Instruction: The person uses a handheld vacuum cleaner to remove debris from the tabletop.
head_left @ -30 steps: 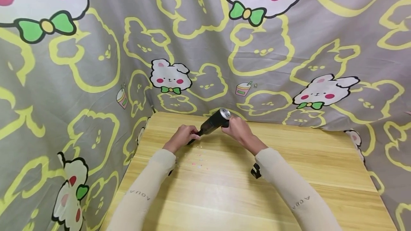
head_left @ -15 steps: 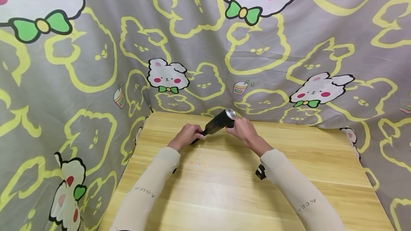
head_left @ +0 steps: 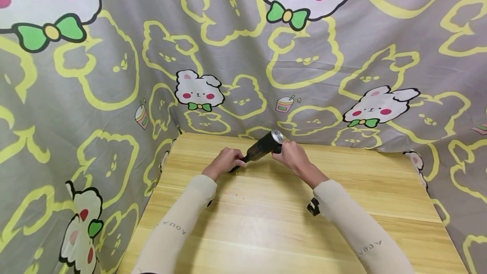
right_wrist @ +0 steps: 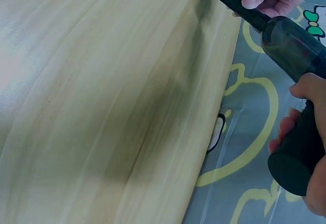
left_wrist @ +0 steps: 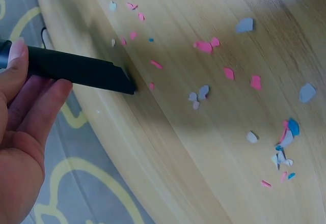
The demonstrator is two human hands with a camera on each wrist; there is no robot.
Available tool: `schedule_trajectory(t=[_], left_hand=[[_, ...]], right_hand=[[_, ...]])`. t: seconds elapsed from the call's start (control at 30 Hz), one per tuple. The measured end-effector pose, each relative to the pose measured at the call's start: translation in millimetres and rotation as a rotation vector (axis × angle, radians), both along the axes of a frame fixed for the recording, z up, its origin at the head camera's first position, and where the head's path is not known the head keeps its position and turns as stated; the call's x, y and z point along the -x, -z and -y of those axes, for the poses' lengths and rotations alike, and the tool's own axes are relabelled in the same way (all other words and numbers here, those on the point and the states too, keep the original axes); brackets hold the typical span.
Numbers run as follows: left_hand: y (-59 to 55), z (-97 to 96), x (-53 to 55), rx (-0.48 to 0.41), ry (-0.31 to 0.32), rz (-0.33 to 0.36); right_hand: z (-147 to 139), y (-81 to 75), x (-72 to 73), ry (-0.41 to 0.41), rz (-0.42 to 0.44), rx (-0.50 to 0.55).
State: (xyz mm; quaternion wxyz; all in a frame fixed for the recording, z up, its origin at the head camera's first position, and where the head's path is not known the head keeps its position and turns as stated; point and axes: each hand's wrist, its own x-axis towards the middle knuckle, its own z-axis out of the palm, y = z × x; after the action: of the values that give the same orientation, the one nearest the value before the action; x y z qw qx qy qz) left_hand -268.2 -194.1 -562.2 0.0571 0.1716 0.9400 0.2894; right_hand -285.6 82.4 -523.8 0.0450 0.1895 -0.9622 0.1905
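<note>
A black handheld vacuum cleaner is held tilted over the table's far side, its silver-capped end up and its nozzle pointing down to the left. My right hand grips its handle, fingers curled round it. My left hand pinches the narrow nozzle between thumb and fingers. In the left wrist view the slanted nozzle tip is at or just above the wood, beside small pink, blue and pale paper scraps. A smoky see-through dust cup joins nozzle and body.
The light wooden table has a rounded far left corner. A grey curtain with yellow outlines and white cartoon animals hangs close behind the table and along its sides. A black wrist device sits beneath the right sleeve.
Both hands and the vacuum cleaner have shifted a little to the right along the table's far side. Each hand keeps its hold.
</note>
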Motion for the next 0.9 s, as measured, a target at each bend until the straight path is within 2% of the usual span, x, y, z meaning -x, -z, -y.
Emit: schedule_trajectory(t=[0.27,0.63,0.9], left_hand=[[1.8,-6.4,-3.3,-0.019,0.046,-0.007],[0.4,-11.7,-7.2,-0.024,0.08,-0.014],[0.2,-17.7,-11.2,-0.031,0.122,-0.058]], right_hand=[[-9.9,5.7,-8.4,0.016,-0.016,0.017],[-17.2,9.0,-19.5,0.025,-0.034,0.043],[-25.7,10.7,-25.2,0.024,-0.026,0.056]])
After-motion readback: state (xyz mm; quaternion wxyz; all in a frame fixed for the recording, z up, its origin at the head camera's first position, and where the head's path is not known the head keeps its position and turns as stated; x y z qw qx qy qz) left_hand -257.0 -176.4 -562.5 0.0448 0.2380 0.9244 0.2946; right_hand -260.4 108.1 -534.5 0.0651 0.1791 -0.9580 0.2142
